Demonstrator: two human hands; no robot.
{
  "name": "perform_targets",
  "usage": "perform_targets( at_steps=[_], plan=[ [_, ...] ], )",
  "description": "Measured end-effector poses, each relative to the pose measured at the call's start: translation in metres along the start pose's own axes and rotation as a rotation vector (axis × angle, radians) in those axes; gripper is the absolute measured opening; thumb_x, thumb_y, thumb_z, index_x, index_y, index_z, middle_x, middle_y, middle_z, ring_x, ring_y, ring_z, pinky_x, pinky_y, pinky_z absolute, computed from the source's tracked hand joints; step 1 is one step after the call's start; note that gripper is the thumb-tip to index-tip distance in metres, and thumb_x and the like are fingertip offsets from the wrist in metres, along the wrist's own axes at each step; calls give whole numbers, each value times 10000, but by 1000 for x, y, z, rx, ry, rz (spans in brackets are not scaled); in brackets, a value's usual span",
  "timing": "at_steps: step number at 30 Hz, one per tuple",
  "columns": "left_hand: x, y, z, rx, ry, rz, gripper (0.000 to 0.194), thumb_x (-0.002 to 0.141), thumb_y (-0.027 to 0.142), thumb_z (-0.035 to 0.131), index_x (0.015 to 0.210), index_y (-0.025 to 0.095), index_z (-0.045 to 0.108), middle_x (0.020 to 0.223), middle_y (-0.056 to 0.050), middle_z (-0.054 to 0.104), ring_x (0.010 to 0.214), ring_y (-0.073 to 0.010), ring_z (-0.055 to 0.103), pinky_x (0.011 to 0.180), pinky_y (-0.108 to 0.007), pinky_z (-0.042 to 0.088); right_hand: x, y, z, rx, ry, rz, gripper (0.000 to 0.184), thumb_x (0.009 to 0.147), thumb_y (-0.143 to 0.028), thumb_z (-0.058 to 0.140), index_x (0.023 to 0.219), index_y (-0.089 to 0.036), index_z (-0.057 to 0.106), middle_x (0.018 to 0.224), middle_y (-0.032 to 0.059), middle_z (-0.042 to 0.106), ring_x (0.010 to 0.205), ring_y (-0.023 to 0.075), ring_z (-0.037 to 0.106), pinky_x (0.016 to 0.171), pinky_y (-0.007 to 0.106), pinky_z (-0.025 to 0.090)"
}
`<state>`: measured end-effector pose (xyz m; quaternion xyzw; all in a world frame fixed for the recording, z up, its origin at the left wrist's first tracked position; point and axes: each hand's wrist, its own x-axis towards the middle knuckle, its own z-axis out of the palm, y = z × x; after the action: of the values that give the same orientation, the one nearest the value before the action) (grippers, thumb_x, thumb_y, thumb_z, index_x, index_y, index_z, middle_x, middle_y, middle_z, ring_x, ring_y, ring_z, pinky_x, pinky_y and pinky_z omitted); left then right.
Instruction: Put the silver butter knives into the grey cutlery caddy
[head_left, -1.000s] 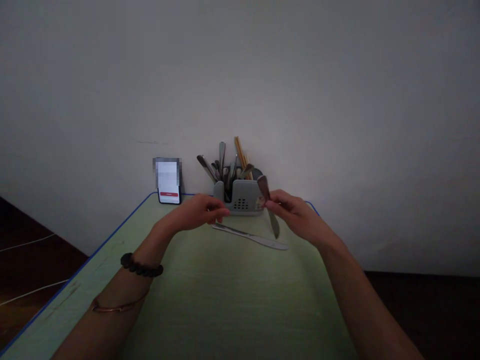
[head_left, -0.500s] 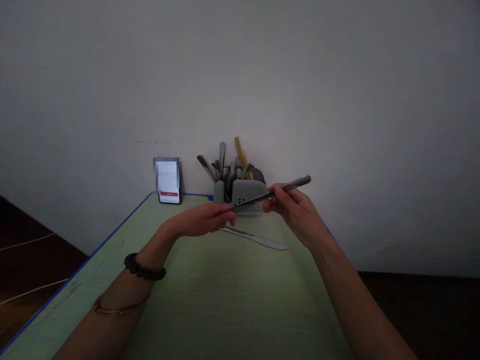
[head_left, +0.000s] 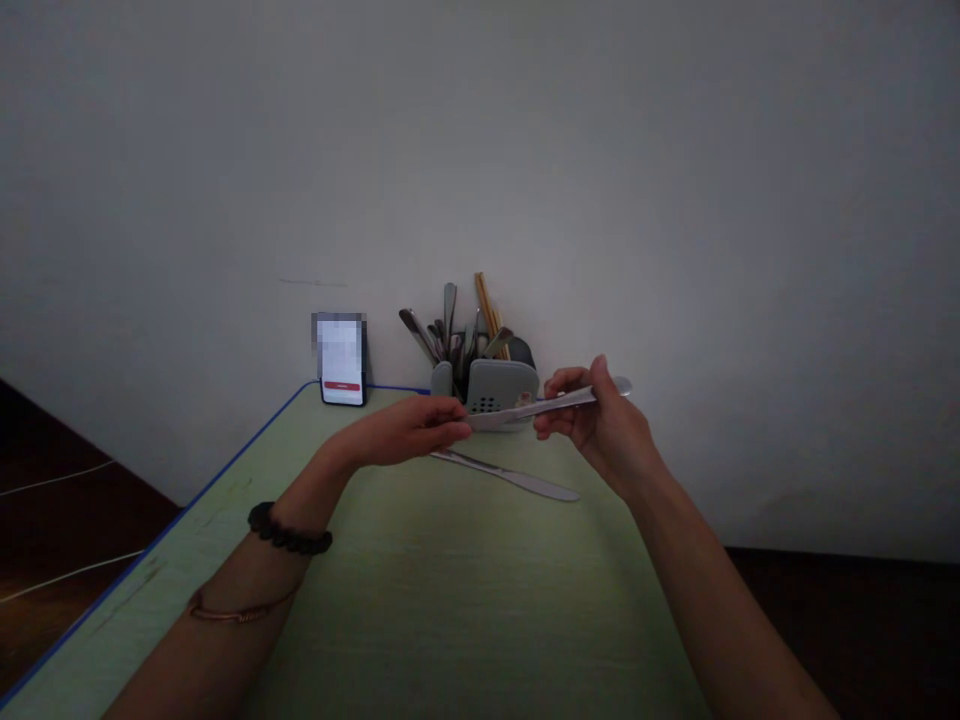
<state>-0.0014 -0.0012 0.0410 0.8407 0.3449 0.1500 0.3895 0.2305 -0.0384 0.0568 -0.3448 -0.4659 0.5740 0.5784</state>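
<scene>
A metal table knife (head_left: 517,411) is held up above the table between my two hands. My left hand (head_left: 409,428) pinches the tip of its blade between thumb and fingers. My right hand (head_left: 607,425) is closed around the handle, whose rounded end sticks out past the thumb. Below them a second table knife (head_left: 536,486) lies on the table, its blade towards the right and its handle end partly hidden under my left hand. Just behind the held knife stands a grey cutlery holder (head_left: 504,378) with a perforated front.
Metal cutlery (head_left: 450,310) and wooden chopsticks (head_left: 489,303) stand upright in the holder. A phone (head_left: 343,365) with a lit screen leans against the wall (head_left: 675,200) at the back left. The pale green table (head_left: 450,600) has a blue edge.
The held knife has turned in my hands, so the flat of its blade now shows, and its handle end has tipped lower. My right hand has rolled, with the thumb raised.
</scene>
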Motion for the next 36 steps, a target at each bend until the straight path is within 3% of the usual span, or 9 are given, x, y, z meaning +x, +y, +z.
perform_targets(
  at_steps=[7, 11, 23, 36],
  plan=[
    [1, -1, 1, -149, -56, 6, 299, 884, 436, 467, 832, 151, 543, 763, -16, 630, 544, -82, 545, 471, -184, 431, -2, -2, 1, -41, 90, -15, 488, 775, -669, 494, 799, -185, 552, 668, 16, 694, 362, 116, 576, 325, 224, 471],
    [1, -4, 1, -181, -74, 16, 310, 893, 419, 460, 853, 140, 589, 810, -38, 667, 578, -89, 580, 488, -184, 456, -2, -4, 0, -32, 108, -15, 530, 761, -702, 474, 732, -177, 539, 585, 19, 682, 329, 125, 564, 301, 219, 454],
    [-1, 2, -1, -234, -56, -35, 378, 895, 418, 446, 791, 124, 658, 639, -13, 639, 500, -78, 538, 490, -191, 439, -4, -5, 3, -55, 62, -53, 518, 745, -682, 520, 634, -177, 544, 539, -1, 647, 312, 122, 546, 289, 231, 448],
    [0, -3, -1, -224, -86, -16, 429, 912, 446, 415, 792, 109, 652, 665, -32, 648, 527, -82, 544, 515, -195, 438, -3, -4, 2, -62, 19, -63, 510, 760, -672, 510, 640, -178, 548, 532, -10, 625, 316, 120, 552, 292, 228, 445]
  ],
)
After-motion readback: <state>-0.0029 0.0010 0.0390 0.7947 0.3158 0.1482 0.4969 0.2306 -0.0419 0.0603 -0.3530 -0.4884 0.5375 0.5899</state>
